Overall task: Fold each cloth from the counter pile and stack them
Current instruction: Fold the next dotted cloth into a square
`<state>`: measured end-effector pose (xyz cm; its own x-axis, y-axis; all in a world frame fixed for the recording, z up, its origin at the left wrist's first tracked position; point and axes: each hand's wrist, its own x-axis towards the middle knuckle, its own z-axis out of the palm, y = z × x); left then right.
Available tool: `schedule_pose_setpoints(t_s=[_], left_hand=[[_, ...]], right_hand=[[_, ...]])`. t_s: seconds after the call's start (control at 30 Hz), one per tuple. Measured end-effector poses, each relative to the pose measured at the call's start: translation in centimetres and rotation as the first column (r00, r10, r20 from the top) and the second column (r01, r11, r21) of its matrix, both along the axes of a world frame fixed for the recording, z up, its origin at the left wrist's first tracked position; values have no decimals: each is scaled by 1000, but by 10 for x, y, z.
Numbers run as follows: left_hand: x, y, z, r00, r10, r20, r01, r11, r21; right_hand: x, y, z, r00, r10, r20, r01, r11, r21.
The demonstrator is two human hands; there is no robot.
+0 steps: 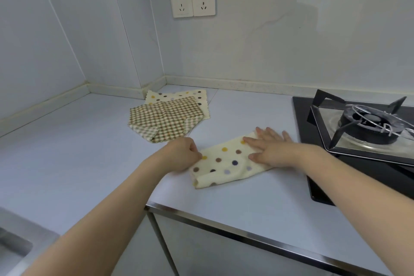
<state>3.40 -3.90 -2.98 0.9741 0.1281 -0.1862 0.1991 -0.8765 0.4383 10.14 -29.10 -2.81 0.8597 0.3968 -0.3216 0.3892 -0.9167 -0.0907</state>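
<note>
Left hand [182, 154] curled, fingertips pinching the left edge of the dotted cloth [226, 164]; right hand [270, 149] flat, fingers spread, palm pressing down on the cloth's right end; the cloth lies folded over on the pale counter [89, 152], just left of the gas hob [358, 141]; farther back toward the corner, well apart, sits the pile: a checked cloth [164, 122] overlapping another dotted cloth [179, 96]; two wall sockets [192, 2] above; sink edge [18, 244] at lower left.
</note>
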Motion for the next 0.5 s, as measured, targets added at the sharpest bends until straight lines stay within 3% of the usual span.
schedule_pose_setpoints(t_s=[0.1, 0.17, 0.23, 0.33, 0.5], left_hand=[[-4, -3, 7, 996, -92, 3, 92, 990, -107], [-9, -1, 6, 991, -128, 34, 132, 975, -178], [-13, 0, -1, 989, -143, 48, 151, 949, -277], [-18, 0, -9, 990, -89, 106, 125, 907, -402], [-22, 0, -13, 978, -89, 187, 157, 908, -388]], right_hand=[[-10, 14, 16, 960, -40, 277, 66, 994, -86], [-29, 34, 13, 925, -107, 364, 95, 994, 52], [-53, 50, -3, 943, -183, 277, 127, 970, 207], [-73, 51, -29, 942, -125, 311, 66, 979, 191], [-64, 40, -29, 988, -97, 116, 57, 950, 307]])
